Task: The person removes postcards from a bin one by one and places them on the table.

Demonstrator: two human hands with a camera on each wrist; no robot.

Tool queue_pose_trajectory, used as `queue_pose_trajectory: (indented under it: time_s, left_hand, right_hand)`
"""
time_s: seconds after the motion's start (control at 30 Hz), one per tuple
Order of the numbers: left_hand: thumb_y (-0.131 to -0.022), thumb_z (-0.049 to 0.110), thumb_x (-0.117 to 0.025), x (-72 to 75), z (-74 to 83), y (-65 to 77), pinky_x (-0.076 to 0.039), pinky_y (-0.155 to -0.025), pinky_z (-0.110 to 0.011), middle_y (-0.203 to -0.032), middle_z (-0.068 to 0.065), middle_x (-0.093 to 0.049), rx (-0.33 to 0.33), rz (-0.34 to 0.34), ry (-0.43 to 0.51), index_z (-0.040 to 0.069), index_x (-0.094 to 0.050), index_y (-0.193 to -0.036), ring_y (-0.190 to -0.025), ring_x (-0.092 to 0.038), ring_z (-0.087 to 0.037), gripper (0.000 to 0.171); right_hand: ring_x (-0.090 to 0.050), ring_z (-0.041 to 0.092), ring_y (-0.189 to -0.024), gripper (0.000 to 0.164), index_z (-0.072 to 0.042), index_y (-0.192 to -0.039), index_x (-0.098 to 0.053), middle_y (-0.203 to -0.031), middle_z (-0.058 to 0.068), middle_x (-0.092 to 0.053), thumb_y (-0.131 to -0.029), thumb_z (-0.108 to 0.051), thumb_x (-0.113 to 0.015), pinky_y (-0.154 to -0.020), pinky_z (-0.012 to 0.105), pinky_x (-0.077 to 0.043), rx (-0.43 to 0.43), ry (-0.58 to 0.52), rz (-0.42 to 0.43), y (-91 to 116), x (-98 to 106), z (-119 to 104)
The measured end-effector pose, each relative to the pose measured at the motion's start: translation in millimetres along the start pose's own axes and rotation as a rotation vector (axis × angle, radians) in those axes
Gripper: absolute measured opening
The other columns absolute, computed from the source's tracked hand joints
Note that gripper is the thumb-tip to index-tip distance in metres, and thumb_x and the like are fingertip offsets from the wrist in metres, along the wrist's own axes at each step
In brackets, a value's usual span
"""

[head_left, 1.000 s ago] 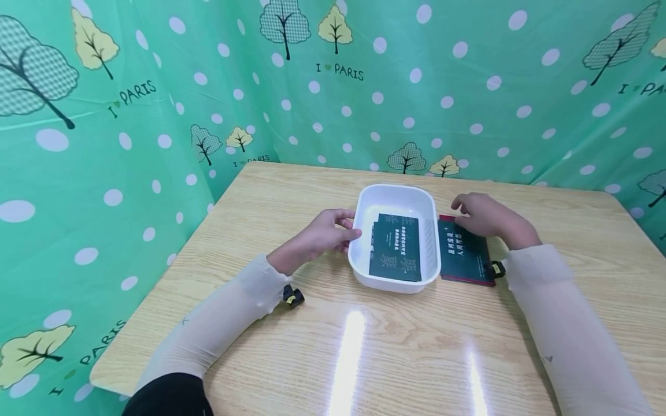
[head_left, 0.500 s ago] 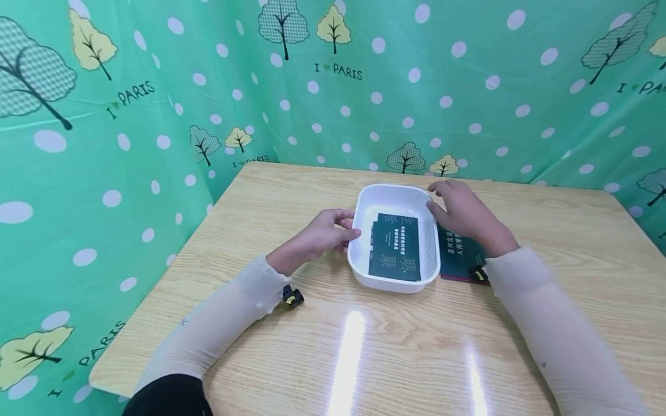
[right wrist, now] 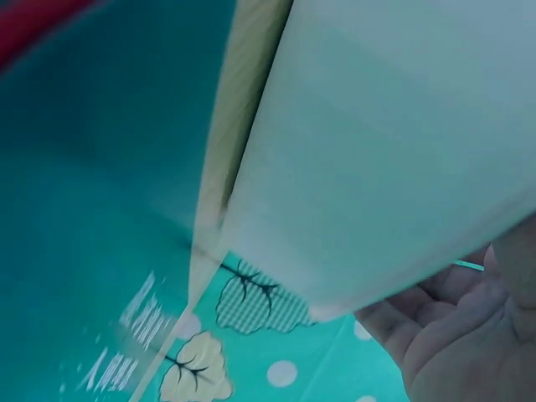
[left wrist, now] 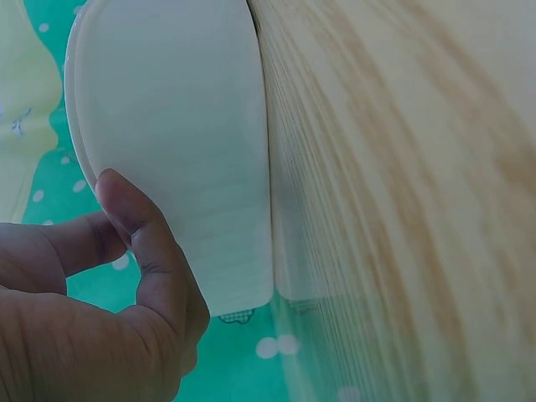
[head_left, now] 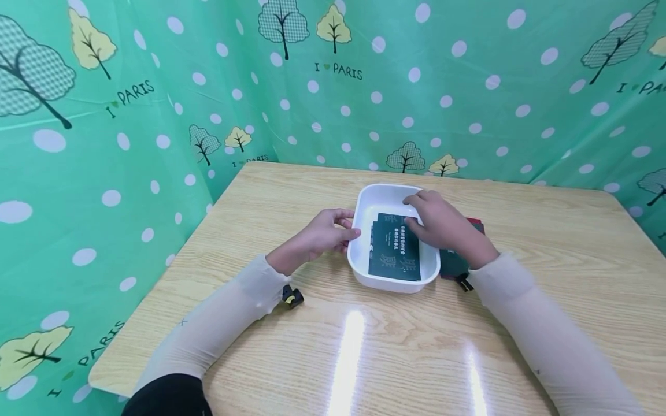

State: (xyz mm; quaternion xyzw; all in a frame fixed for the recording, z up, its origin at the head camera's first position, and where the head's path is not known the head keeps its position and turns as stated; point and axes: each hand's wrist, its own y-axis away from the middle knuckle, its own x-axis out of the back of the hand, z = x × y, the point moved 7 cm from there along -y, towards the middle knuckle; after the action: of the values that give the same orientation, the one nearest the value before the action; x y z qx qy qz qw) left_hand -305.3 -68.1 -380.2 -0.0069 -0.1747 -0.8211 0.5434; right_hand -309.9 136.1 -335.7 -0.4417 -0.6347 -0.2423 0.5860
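Note:
A white plastic basin (head_left: pixel 382 199) stands on the table; dark green cards (head_left: pixel 393 251) with white Chinese characters lie in a slightly offset pile inside it. My left hand (head_left: pixel 331 232) grips the basin's left rim, thumb and finger around the edge in the left wrist view (left wrist: pixel 126 276). Reaching across the right rim, my right hand (head_left: pixel 442 224) hangs over the cards, its thumb at their upper right corner and fingers loosely bent, nothing seen between them. Beside the basin a second dark green pile (head_left: pixel 451 264) with red edges lies partly hidden under the right wrist.
The wooden table (head_left: pixel 291 358) has its far edge near a green polka-dot curtain (head_left: pixel 322 115) printed with trees. Small black straps (head_left: pixel 293 296) show under both wrists. Glare streaks cross the front of the table.
My right hand has moved left from the pile beside the basin, over the rim, to above the cards inside. The left hand and basin have stayed put.

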Motion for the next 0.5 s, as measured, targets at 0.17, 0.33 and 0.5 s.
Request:
queue_pose_trajectory:
  time_s: [0.17, 0.33, 0.5]
  left_hand:
    - [-0.095, 0.010, -0.064, -0.7, 4.3, 3.6, -0.055, -0.073, -0.042, -0.111, -0.011, -0.048, 0.005, -0.009, -0.011, 0.005, -0.044, -0.141, -0.074, -0.058, -0.019, 0.050]
    - [-0.095, 0.008, -0.064, -0.5, 4.2, 4.4, -0.056, -0.066, -0.035, -0.110, -0.012, -0.049, 0.005, 0.005, -0.009, 0.004, -0.045, -0.140, -0.072, -0.058, -0.019, 0.049]
    - [-0.095, 0.008, -0.064, 0.5, 1.5, 2.3, -0.056, -0.065, -0.033, -0.110, -0.011, -0.049, 0.000, 0.004, -0.003, 0.004, -0.045, -0.140, -0.072, -0.058, -0.018, 0.049]
  right_hand:
    - [-0.059, 0.028, -0.102, 0.047, 0.001, -0.130, -0.055, -0.120, 0.017, -0.060, -0.093, -0.024, -0.068, -0.087, 0.046, -0.052, 0.035, 0.001, -0.080, 1.1, -7.5, -11.4]
    - [-0.062, 0.024, -0.095, 0.046, 0.000, -0.131, -0.057, -0.115, 0.016, -0.064, -0.094, -0.024, -0.067, -0.084, 0.043, -0.054, 0.051, -0.022, -0.163, 4.0, -12.9, -21.0]
    - [-0.065, 0.021, -0.090, 0.045, -0.004, -0.131, -0.058, -0.113, 0.013, -0.067, -0.094, -0.028, -0.066, -0.082, 0.043, -0.055, 0.027, -0.017, -0.248, 7.1, -20.1, -24.8]
